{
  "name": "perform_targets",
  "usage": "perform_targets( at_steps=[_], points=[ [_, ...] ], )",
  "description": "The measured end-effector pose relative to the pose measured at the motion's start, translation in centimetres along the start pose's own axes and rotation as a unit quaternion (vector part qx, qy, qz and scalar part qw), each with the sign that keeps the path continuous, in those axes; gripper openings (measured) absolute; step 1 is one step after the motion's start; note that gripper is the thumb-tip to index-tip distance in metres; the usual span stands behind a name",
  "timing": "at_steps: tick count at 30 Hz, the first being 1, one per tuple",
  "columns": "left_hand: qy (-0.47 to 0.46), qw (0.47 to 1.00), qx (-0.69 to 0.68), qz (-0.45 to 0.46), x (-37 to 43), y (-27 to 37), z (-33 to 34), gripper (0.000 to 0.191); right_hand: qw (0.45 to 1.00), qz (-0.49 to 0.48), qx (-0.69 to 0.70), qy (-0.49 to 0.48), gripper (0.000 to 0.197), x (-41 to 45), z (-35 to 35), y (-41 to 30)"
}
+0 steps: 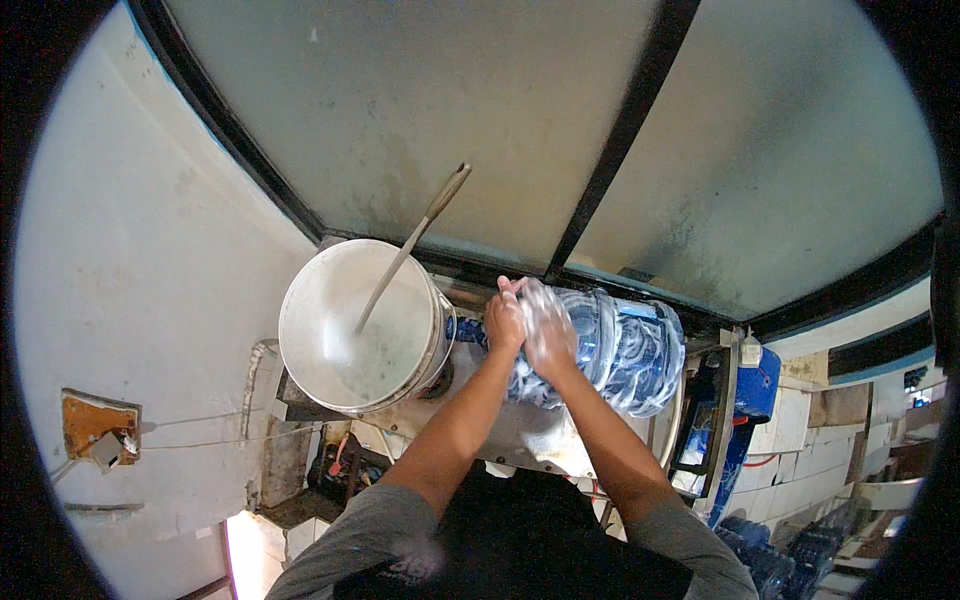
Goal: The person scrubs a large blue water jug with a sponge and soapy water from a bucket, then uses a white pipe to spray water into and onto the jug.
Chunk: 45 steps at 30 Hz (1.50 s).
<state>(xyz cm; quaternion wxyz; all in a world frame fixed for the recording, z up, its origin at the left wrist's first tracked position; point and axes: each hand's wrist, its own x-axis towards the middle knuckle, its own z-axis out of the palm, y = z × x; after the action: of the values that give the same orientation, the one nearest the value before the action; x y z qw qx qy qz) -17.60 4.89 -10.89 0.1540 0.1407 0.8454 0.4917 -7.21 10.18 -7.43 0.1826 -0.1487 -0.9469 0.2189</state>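
A large blue plastic water jug [637, 352], streaked with white suds, lies on its side across a work surface, its neck pointing left. My left hand [505, 319] is at the shoulder end of the jug, near the neck, with its fingers bent. Close beside it, my right hand [551, 330] is on the jug, blurred and covered in foam; whether it holds a cloth or sponge under the foam cannot be told. Left of the jug's neck stands a white plastic bucket [382, 367] of cloudy liquid, with a long-handled tool [409, 244] leaning in it.
Dark-framed frosted glass panels [480, 112] rise behind the jug. A pale wall [165, 262] is at the left, with an orange-brown board [101, 427] on it. A metal frame post [721, 427] and a blue container [757, 382] stand at the right. More blue jugs [780, 555] lie at lower right.
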Motion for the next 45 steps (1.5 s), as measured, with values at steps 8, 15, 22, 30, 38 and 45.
perform_targets(
  at_steps=[8,15,22,30,38,45],
  points=[
    [0.013,0.969,0.143,0.2,-2.2,3.0,-0.3,0.044,0.921,0.227,-0.29,-0.125,0.067,-0.1,-8.8,1.7],
    [-0.05,0.987,0.137,0.062,-2.1,3.2,-1.4,0.042,0.995,0.012,-0.097,-0.001,0.057,-1.9,-0.8,1.4],
    [-0.048,0.964,0.188,0.18,-4.4,4.0,-2.3,0.065,0.938,0.172,-0.298,-0.039,0.068,-8.9,-8.1,4.5],
    [-0.056,0.966,0.21,0.143,-4.6,3.5,-2.0,0.06,0.982,0.15,-0.1,-0.061,0.053,-5.7,-6.5,10.0],
    [-0.069,0.959,0.21,0.176,-4.8,2.2,-2.4,0.06,0.949,0.181,-0.252,0.058,0.058,-12.9,-12.7,9.0],
    [-0.034,0.962,0.203,0.182,-4.7,2.5,-2.1,0.054,0.93,0.302,-0.179,-0.111,0.051,-4.5,-12.7,9.0]
  ],
)
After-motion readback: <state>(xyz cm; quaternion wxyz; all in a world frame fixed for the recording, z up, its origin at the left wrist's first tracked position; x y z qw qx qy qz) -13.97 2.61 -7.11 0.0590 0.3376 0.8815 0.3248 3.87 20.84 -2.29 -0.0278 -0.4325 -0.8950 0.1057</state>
